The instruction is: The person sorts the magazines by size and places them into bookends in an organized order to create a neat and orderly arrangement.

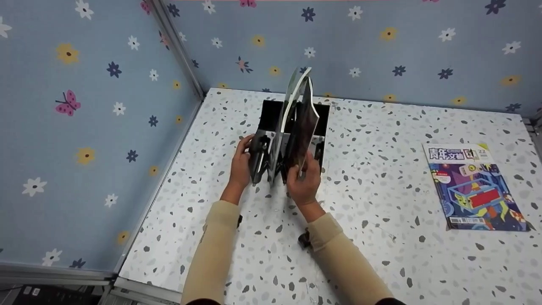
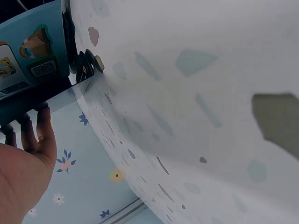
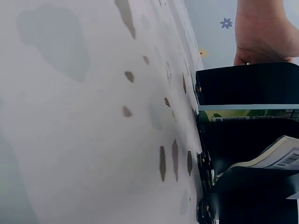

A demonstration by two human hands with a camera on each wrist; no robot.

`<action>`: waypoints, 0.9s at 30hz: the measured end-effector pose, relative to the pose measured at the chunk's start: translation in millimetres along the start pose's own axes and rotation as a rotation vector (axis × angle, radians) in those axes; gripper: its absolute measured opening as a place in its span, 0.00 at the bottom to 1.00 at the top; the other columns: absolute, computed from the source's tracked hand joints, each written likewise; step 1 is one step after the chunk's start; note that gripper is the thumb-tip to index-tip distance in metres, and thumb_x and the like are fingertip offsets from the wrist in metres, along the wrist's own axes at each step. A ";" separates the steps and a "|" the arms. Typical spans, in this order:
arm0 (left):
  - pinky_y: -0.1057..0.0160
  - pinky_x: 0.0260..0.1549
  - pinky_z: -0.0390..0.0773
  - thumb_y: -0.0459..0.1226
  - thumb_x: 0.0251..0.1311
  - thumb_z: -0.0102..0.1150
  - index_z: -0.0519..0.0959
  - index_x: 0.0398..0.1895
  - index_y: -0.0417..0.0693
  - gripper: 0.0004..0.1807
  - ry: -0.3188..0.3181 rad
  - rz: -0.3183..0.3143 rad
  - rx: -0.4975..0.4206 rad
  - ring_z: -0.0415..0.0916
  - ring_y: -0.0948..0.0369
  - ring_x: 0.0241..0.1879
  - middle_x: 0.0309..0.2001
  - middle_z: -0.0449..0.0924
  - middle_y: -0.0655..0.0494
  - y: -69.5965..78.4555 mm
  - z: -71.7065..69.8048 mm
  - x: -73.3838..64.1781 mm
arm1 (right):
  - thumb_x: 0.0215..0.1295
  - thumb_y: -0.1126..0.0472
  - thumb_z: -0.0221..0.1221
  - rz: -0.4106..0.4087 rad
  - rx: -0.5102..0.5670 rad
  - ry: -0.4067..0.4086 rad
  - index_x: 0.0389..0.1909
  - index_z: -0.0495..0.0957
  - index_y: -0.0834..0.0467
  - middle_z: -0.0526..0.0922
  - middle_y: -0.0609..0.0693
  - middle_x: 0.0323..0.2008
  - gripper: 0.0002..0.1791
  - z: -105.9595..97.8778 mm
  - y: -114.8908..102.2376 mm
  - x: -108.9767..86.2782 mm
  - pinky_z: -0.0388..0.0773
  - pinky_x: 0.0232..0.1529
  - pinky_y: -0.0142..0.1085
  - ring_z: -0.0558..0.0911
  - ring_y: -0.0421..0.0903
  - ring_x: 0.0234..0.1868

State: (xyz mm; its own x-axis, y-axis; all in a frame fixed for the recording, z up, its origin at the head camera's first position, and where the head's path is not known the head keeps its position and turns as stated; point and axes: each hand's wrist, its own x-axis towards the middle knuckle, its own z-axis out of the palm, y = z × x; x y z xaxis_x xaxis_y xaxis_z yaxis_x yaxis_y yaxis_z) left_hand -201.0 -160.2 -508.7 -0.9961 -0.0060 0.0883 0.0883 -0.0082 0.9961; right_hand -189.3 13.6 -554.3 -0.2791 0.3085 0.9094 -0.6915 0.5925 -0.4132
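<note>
A black desktop book rack (image 1: 271, 113) with upright dividers stands on the table. My left hand (image 1: 240, 165) presses its fingertips on the outer face of the rack's left panel (image 3: 247, 86). A thin green-edged book (image 1: 277, 146) stands upright between dividers; its teal cover (image 2: 39, 44) shows in the left wrist view. Right of it, a dark-covered magazine (image 1: 305, 123) with white page edges stands slightly bent. My right hand (image 1: 305, 182) pinches this magazine's near lower edge, thumb on the left and fingers on the right. A barcode shows on a leaning booklet (image 3: 285, 161) in the right wrist view.
A colourful magazine (image 1: 478, 190) lies flat on the speckled white table (image 1: 372, 262) at the right. Flowered blue partitions (image 1: 106, 140) rise along the left and back edges. A dark object (image 1: 46, 295) sits below the table at the lower left.
</note>
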 end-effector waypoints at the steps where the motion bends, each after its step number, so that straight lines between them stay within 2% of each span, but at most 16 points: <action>1: 0.45 0.57 0.66 0.28 0.63 0.29 0.62 0.70 0.41 0.30 0.008 -0.005 0.018 0.66 0.42 0.55 0.64 0.62 0.32 0.3 0.0 -0.4 | 0.48 0.74 0.54 -0.001 0.000 -0.002 0.63 0.67 0.65 0.74 0.59 0.30 0.34 -0.3 -0.3 -0.7 0.71 0.25 0.39 0.71 0.48 0.27; 4: 0.57 0.53 0.68 0.29 0.62 0.30 0.64 0.70 0.43 0.30 0.027 -0.009 0.060 0.69 0.48 0.54 0.62 0.66 0.38 -0.3 -1.0 -0.9 | 0.49 0.73 0.54 -0.003 0.014 -0.011 0.61 0.67 0.67 0.74 0.59 0.31 0.32 -1.3 -0.8 -3.6 0.71 0.25 0.38 0.71 0.48 0.26; 7: 0.58 0.52 0.68 0.28 0.62 0.30 0.65 0.69 0.44 0.31 0.031 -0.012 0.054 0.68 0.45 0.55 0.63 0.66 0.39 -7.7 -2.7 2.6 | 0.50 0.73 0.54 -0.010 0.017 -0.012 0.59 0.66 0.69 0.74 0.59 0.31 0.30 -2.2 -0.3 -6.8 0.71 0.24 0.36 0.72 0.47 0.25; 11: 0.44 0.58 0.64 0.27 0.63 0.28 0.64 0.70 0.47 0.31 0.021 -0.003 -0.008 0.62 0.34 0.58 0.65 0.62 0.33 -23.9 -3.4 10.6 | 0.49 0.73 0.54 -0.013 0.028 -0.007 0.57 0.66 0.71 0.74 0.59 0.31 0.29 -3.0 1.3 -9.7 0.70 0.24 0.35 0.71 0.47 0.25; 15: 0.33 0.59 0.57 0.28 0.64 0.27 0.63 0.70 0.48 0.31 0.009 0.011 -0.038 0.60 0.30 0.58 0.66 0.59 0.30 -32.0 -2.6 14.0 | 0.48 0.75 0.54 0.006 0.052 -0.010 0.59 0.66 0.71 0.73 0.59 0.31 0.31 -4.0 2.2 -11.3 0.70 0.25 0.35 0.71 0.47 0.26; 17: 0.32 0.59 0.56 0.28 0.64 0.27 0.63 0.70 0.46 0.31 0.001 0.010 -0.060 0.59 0.29 0.58 0.66 0.58 0.29 -29.9 -2.4 13.1 | 0.47 0.75 0.54 0.018 0.059 -0.017 0.59 0.65 0.70 0.73 0.59 0.32 0.32 -4.5 2.5 -12.8 0.71 0.26 0.35 0.72 0.47 0.27; 19: 0.34 0.58 0.59 0.27 0.64 0.27 0.62 0.70 0.44 0.30 -0.008 0.018 -0.044 0.60 0.30 0.57 0.65 0.60 0.30 -24.2 -2.3 10.4 | 0.46 0.76 0.55 0.027 0.046 -0.019 0.60 0.64 0.70 0.74 0.60 0.33 0.33 -4.9 2.0 -14.6 0.71 0.27 0.36 0.72 0.48 0.28; 24: 0.53 0.53 0.68 0.27 0.63 0.28 0.62 0.70 0.40 0.30 -0.008 0.039 0.051 0.67 0.41 0.54 0.62 0.65 0.38 -6.5 -0.4 1.3 | 0.46 0.75 0.57 0.070 -0.018 -0.040 0.61 0.63 0.70 0.75 0.63 0.38 0.35 -6.2 -2.4 -16.7 0.72 0.28 0.40 0.74 0.50 0.30; 27: 0.57 0.51 0.69 0.28 0.62 0.29 0.63 0.70 0.40 0.30 0.002 0.039 0.060 0.68 0.43 0.53 0.62 0.66 0.37 -1.7 0.3 -0.6 | 0.47 0.74 0.58 0.099 -0.050 -0.053 0.64 0.62 0.70 0.76 0.65 0.42 0.37 -6.6 -5.3 -15.6 0.73 0.31 0.42 0.73 0.52 0.32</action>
State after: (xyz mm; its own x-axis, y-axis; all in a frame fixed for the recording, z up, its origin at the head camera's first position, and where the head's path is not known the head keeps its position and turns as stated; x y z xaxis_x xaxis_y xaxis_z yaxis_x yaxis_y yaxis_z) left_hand -200.5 -159.8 -510.5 -0.9919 -0.0073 0.1270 0.1265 0.0519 0.9906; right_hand -176.8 10.5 -566.6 -0.3797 0.3284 0.8649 -0.6251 0.5981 -0.5015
